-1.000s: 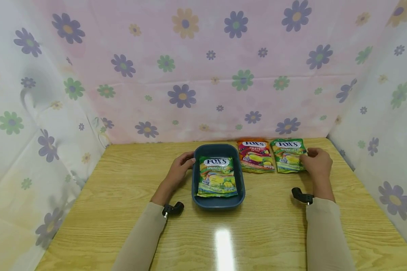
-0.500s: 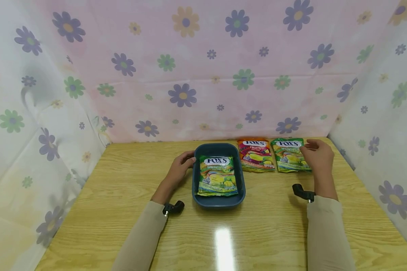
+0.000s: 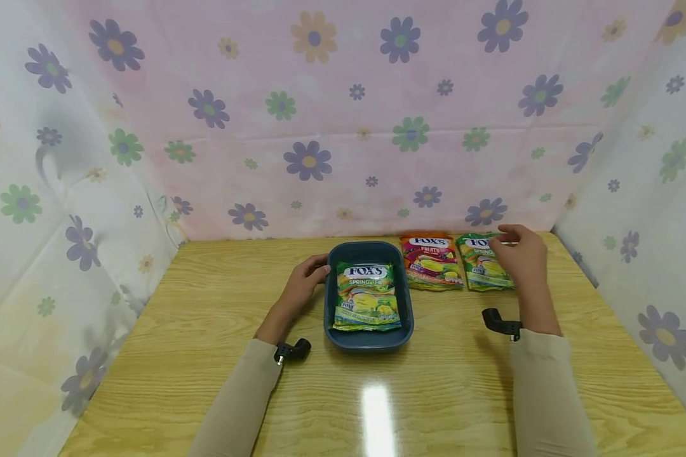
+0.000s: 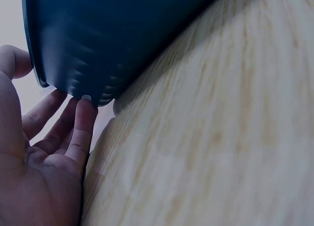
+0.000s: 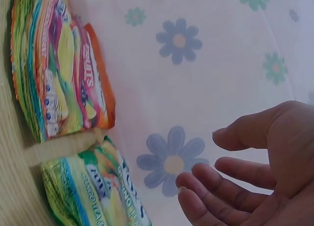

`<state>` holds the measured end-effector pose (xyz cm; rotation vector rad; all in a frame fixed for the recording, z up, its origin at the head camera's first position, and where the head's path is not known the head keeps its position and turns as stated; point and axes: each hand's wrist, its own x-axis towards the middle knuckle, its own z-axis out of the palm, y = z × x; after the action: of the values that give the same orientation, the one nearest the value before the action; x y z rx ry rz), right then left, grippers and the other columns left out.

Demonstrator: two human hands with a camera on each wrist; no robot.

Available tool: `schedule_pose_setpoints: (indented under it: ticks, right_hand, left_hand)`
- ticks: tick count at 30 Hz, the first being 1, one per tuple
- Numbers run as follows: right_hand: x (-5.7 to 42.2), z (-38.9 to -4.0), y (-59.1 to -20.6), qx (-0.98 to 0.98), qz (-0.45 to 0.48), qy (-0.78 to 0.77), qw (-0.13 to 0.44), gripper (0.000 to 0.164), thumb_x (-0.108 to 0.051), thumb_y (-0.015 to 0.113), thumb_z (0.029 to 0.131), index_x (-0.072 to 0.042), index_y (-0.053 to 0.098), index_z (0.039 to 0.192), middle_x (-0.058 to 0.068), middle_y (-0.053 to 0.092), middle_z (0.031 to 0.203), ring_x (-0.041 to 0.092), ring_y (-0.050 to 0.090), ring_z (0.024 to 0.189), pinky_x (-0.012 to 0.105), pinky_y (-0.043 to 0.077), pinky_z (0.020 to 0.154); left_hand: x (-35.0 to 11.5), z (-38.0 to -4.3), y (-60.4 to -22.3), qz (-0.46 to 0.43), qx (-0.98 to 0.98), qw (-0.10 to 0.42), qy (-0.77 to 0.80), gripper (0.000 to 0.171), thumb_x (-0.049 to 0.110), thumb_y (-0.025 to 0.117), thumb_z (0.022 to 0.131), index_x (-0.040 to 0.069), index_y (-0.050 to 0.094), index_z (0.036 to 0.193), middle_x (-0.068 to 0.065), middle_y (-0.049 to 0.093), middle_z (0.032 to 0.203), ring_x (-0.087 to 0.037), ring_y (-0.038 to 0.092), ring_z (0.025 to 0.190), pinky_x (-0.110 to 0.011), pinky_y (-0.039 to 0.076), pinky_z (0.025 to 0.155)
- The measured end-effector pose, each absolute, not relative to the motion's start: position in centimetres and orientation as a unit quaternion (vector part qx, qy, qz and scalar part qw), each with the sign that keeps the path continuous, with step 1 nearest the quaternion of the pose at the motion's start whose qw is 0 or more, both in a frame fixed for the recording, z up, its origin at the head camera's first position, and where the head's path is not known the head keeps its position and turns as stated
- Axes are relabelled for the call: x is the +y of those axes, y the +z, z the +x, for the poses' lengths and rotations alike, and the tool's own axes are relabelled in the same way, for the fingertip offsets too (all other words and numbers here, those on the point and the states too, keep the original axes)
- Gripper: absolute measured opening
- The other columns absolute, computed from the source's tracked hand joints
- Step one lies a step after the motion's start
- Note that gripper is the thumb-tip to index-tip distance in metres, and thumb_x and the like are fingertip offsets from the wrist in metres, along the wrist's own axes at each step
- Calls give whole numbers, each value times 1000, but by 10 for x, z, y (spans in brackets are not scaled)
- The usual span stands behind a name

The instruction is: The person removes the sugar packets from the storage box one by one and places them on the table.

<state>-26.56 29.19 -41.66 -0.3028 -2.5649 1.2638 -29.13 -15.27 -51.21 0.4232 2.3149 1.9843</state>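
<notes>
My left hand (image 3: 301,284) rests against the left side of a dark blue plastic tray (image 3: 368,344). In the left wrist view its fingertips touch the tray's outer wall (image 4: 113,35). Inside the tray lies a green Fox's Spring Tea candy bag (image 3: 367,298), face up. My right hand (image 3: 523,257) hovers over the right part of a second green Spring Tea candy bag (image 3: 483,266), hiding some of its label. The right wrist view shows that hand (image 5: 255,182) with loosely bent fingers and nothing between them, apart from the bag (image 5: 98,187).
An orange-red Fox's Fruits candy bag (image 3: 431,262) lies between the tray and the second green bag. A flowered cloth wall (image 3: 263,190) rises behind the wooden table (image 3: 434,381), with similar cloth at both sides. Black camera mounts sit on both wrists.
My right hand has let go of the right-hand green bag's edge, lifted, and moved a little left and farther back over it. The left hand and tray have stayed put.
</notes>
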Motion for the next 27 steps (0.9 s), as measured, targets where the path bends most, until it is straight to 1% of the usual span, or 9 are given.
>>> schedule_pose_setpoints:
  ticks: [5,8,12,14,16,20,23,27]
  right_hand:
    - [281,-263,-408,-889,-87,432,127,53,-28,61,106,0,57,151,28,65,135,46,62,124,28,49,75]
    - [274,-261,-403,-889,-72,435,121,53,-29,60,107,1,57,150,28,65,135,45,62,123,25,49,73]
    - [266,-258,-398,-886,-52,446,113,52,-29,59,107,1,57,150,29,66,132,44,67,116,18,49,66]
    - [263,-257,-396,-887,-44,447,108,51,-28,58,108,1,57,150,28,66,131,43,69,111,18,50,64]
    - [260,-256,-394,-888,-36,445,105,50,-27,58,108,0,57,150,28,66,130,42,70,109,19,51,64]
    - [254,-254,-388,-896,-24,432,100,49,-27,58,108,-1,57,150,27,66,130,42,69,112,26,54,68]
    - [250,-253,-385,-899,-18,428,93,50,-28,58,108,-1,56,150,26,65,132,43,68,115,38,58,76]
    - [244,-251,-382,-897,-5,433,87,51,-28,58,109,-1,55,151,26,65,133,45,67,118,50,59,85]
  left_hand:
    - [-153,-291,-512,135,752,32,645,41,19,54,112,4,57,150,-19,62,145,-35,63,124,-31,57,98]
    - [-153,-291,-513,136,750,31,646,41,19,54,112,3,57,150,-20,61,146,-37,62,125,-31,57,98]
    - [-152,-291,-513,138,748,28,648,42,18,54,112,2,56,151,-21,61,146,-37,62,125,-30,57,98]
    - [-152,-290,-513,137,749,28,648,42,18,54,112,2,56,150,-21,61,146,-35,63,124,-30,57,97]
    - [-152,-290,-512,137,749,27,648,42,17,54,112,2,57,150,-21,61,145,-35,64,122,-30,57,97]
    - [-151,-290,-511,135,748,26,649,41,16,54,111,2,57,149,-21,62,144,-35,65,120,-30,57,96]
    - [-152,-291,-512,134,747,27,650,41,16,54,111,2,57,150,-21,62,144,-36,64,121,-30,57,96]
    - [-152,-292,-514,135,748,26,649,42,17,55,111,1,57,150,-21,62,144,-31,65,120,-31,57,96]
